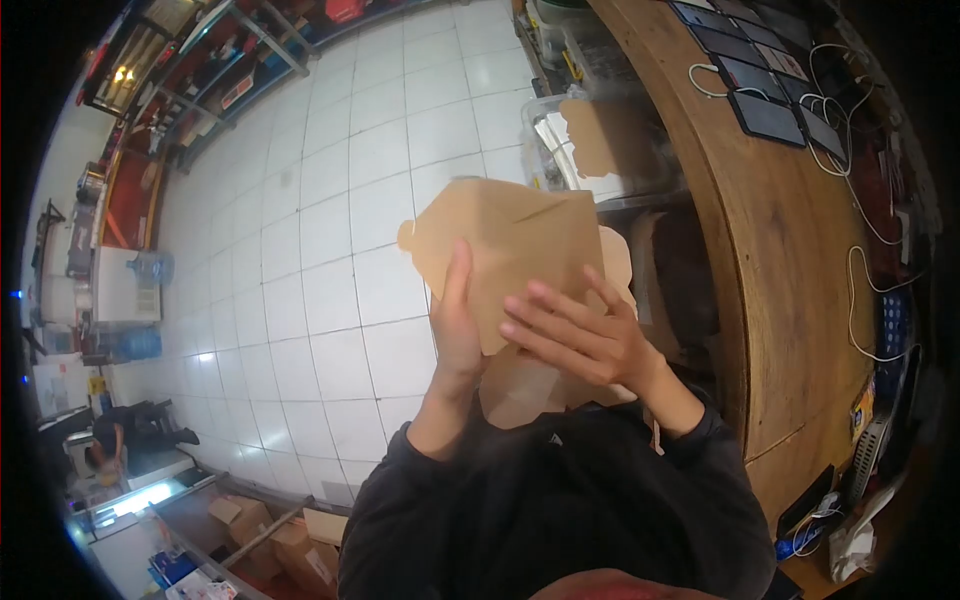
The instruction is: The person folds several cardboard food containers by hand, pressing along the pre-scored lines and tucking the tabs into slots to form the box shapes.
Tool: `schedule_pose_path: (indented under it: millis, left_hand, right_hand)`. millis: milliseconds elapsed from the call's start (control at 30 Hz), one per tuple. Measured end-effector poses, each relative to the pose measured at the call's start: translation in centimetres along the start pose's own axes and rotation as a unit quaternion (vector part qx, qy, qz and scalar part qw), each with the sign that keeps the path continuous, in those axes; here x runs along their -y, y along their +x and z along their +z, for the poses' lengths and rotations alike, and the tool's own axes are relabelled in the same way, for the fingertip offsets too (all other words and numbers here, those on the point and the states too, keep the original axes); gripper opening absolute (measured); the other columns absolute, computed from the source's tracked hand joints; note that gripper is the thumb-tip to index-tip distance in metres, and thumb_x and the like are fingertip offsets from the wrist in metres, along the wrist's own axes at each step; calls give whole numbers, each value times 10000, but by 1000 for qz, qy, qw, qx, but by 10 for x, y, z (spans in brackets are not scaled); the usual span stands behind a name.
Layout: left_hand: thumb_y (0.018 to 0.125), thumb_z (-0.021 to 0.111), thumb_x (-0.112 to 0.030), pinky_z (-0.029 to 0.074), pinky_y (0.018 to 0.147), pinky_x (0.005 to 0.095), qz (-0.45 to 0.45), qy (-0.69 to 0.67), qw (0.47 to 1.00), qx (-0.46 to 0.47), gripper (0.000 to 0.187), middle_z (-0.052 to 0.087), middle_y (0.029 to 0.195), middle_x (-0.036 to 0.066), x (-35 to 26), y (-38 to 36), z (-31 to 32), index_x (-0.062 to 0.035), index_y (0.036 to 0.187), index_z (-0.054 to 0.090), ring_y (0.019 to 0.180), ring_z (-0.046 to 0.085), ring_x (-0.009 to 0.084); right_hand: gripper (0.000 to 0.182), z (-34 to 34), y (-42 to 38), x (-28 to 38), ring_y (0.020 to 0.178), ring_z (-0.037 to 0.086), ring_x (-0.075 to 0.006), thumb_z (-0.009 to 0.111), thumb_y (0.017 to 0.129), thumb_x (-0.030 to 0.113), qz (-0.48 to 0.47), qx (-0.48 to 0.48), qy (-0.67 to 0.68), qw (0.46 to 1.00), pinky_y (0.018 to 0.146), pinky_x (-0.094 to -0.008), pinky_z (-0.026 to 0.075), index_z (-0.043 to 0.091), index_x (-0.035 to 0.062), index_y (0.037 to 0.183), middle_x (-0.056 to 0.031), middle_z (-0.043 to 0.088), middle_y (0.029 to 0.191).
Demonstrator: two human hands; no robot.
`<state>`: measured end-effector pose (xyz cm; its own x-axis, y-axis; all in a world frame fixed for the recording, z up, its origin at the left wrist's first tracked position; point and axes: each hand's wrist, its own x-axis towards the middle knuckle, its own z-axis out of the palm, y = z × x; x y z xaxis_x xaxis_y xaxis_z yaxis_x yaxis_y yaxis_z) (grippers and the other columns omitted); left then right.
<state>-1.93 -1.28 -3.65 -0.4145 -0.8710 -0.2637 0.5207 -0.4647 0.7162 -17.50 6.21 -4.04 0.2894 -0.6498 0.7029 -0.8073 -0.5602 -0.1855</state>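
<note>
A brown kraft cardboard box [525, 240], partly folded with flaps standing out, is held up in front of my chest. My left hand [458, 325] grips its left side, the thumb lying up along the outer panel and the other fingers hidden behind. Against the lower right panel, my right hand [590, 335] rests with its fingers stretched out and spread. More brown cardboard [525, 388] shows below the box, over my lap. Another rounded cardboard edge [618, 258] peeks out just behind its right side.
To my right runs a wooden table [700, 110] bearing several phones [765, 117] and white cables. A cardboard piece [598, 140] lies over a plastic bin beside it. White floor tiles [330, 250] stretch ahead and left. Cardboard boxes [285, 545] stand lower left; a person [110, 440] is beyond.
</note>
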Motion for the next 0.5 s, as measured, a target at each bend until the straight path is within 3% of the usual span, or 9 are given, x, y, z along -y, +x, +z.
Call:
schedule_pose_path:
  millis: [67,100,167,233,300,333,400,500]
  left_hand:
    - [1010,440,-318,487,873,299,-12,25,999,-34,422,596,1171,100,0,-4,5,-5,1291,470,1068,591,180]
    - [1000,473,-282,479,878,297,-15,59,998,-15,404,589,1183,93,1,-4,5,9,1282,480,1062,585,165]
    - [990,507,-245,472,883,295,-22,92,995,-1,389,582,1195,86,-4,-4,3,22,1272,491,1056,578,151]
    - [976,535,-198,452,899,282,-19,211,968,136,370,573,1206,67,-21,-3,-2,18,1273,493,1080,555,131]
    - [966,551,-181,448,908,283,-31,197,971,134,372,568,1217,66,-26,-1,0,15,1277,490,1094,548,131]
    - [957,566,-163,444,917,284,-42,182,974,130,378,562,1228,65,-26,-1,0,12,1282,486,1108,540,132]
    - [953,571,-159,443,921,287,-30,161,979,117,386,561,1229,67,-23,-1,2,8,1289,480,1115,537,136]
    - [948,577,-156,441,928,290,-18,133,987,88,400,561,1231,71,-13,-4,5,0,1300,469,1123,536,145]
  right_hand:
    - [326,-3,-6,-7,1149,596,-169,645,832,200,-49,16,-5,999,1079,-395,357,679,116,1145,-34,670,1159]
    - [234,0,-6,-6,1061,642,-161,632,836,142,-50,-39,0,998,1046,-376,387,716,105,1051,-17,702,1067]
    - [235,-5,-7,-7,1026,650,-165,631,836,133,-39,-27,24,999,1017,-362,403,714,108,1055,-23,704,1054]
    - [236,-8,-6,-7,992,658,-168,631,837,124,-26,-20,44,998,989,-347,419,711,110,1058,-30,707,1040]
    - [193,-9,-2,-6,962,649,-179,697,787,124,44,-67,110,991,981,-372,407,712,112,979,-33,699,968]
    - [193,-9,2,-6,962,649,-179,697,787,124,45,-67,111,991,981,-372,407,712,112,979,-33,699,968]
    - [185,-6,14,-6,969,633,-195,782,703,158,137,-48,152,978,998,-425,380,688,113,855,-18,660,863]
    - [223,-2,20,-7,1045,600,-240,827,660,144,166,-75,178,967,1016,-478,347,629,96,751,-34,595,850]
